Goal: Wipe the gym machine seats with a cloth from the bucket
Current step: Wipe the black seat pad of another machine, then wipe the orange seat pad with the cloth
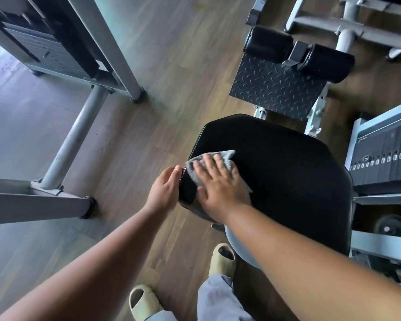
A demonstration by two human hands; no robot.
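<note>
A black padded seat (287,172) of a gym machine fills the middle right of the head view. A grey cloth (225,156) lies on the seat's left part. My right hand (220,184) presses flat on the cloth with fingers spread and straight. My left hand (166,188) rests against the seat's left edge, fingers together along its side. No bucket is in view.
Beyond the seat are a black tread footplate (276,89) and two black roller pads (269,44). A weight stack (384,163) stands to the right. Grey frame bars (79,133) of another machine cross the wooden floor at left. My feet in pale sandals (222,258) stand below.
</note>
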